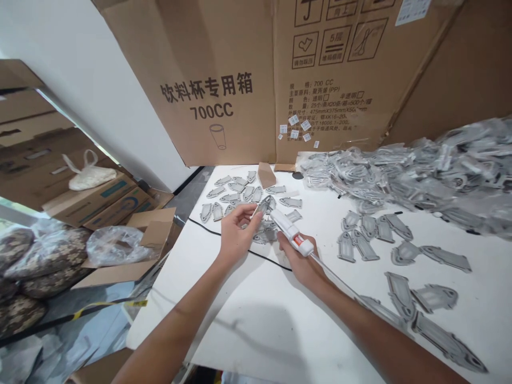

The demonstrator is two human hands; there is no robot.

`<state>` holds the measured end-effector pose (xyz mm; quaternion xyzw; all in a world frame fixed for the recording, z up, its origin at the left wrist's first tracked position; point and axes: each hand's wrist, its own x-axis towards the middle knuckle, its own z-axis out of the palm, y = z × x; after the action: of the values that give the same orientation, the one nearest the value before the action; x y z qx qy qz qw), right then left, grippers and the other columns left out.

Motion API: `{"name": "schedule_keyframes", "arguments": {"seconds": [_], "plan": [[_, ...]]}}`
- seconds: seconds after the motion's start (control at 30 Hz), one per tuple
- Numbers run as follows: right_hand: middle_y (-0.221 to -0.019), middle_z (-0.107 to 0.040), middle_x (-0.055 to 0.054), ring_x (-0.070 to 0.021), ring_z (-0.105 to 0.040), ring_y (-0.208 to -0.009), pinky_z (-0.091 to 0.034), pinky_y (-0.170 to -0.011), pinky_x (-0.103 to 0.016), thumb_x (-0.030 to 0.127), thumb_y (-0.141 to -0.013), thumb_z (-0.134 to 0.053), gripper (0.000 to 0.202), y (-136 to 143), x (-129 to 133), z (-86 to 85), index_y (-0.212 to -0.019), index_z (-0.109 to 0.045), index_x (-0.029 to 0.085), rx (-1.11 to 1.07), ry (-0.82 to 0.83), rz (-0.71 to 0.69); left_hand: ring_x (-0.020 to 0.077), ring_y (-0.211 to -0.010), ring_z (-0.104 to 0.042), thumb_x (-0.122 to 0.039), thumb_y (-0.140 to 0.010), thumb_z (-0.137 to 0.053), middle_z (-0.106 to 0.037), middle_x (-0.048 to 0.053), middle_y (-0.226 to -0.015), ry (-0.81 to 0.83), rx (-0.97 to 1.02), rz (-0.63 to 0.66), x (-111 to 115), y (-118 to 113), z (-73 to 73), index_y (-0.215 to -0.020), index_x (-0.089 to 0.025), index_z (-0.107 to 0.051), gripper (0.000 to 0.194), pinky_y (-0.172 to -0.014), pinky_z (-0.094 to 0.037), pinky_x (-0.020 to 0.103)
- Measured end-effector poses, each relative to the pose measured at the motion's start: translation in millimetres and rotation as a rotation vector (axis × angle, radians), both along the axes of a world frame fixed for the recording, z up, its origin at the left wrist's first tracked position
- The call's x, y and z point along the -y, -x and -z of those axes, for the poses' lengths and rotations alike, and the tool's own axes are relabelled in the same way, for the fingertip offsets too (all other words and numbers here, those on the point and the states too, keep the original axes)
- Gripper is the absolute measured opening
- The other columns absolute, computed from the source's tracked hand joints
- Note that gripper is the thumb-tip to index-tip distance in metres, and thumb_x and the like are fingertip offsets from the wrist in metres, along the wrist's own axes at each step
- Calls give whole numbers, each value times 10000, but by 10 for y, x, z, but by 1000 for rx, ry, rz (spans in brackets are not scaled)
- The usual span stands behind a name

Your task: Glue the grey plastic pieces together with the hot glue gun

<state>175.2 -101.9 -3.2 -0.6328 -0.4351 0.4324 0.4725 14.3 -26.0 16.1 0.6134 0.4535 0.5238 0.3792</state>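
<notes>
Over the white table, my left hand (236, 233) pinches a small grey plastic part (264, 207) with a pointed end. My right hand (301, 256) is wrapped round a white hot glue gun (288, 229), and a long translucent glue stick (332, 274) runs out of its back along my forearm. The gun's front end is close to the part; whether they touch I cannot tell. Behind and beside my left hand lie several similar grey parts (237, 184). More of these parts (363, 244) are spread to the right of the gun.
A large pile of parts in clear bags (400, 170) fills the table's back right. Tall cardboard (224, 48) with small white stickers (306, 125) stands behind. A black cable (262, 256) crosses the white table (256, 314). Boxes (108, 202) and stuffed bags (44, 266) are on the left.
</notes>
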Motion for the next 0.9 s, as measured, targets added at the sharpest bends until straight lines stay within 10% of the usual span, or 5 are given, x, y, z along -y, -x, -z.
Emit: {"name": "schedule_keyframes", "arguments": {"seconds": [0.33, 0.9], "plan": [[-547, -540, 10, -163, -488, -474, -318, -480, -304, 524, -842, -628, 382, -17, -32, -57, -598, -590, 233, 18, 66, -12, 164, -773, -657, -266, -969, -677, -771, 45, -954, -413, -390, 19, -142, 211, -1, -1048, -235, -759, 118, -730, -533, 310], [-635, -596, -7, -182, -529, -640, -406, -624, -296, 578, -906, -621, 414, -38, -27, 80, -777, -674, 188, 41, -86, 9, 204, -781, -738, -420, -724, -909, -707, 43, -962, 355, 246, 100, -154, 122, -90, -1008, -188, -675, 435, -771, -583, 345]]}}
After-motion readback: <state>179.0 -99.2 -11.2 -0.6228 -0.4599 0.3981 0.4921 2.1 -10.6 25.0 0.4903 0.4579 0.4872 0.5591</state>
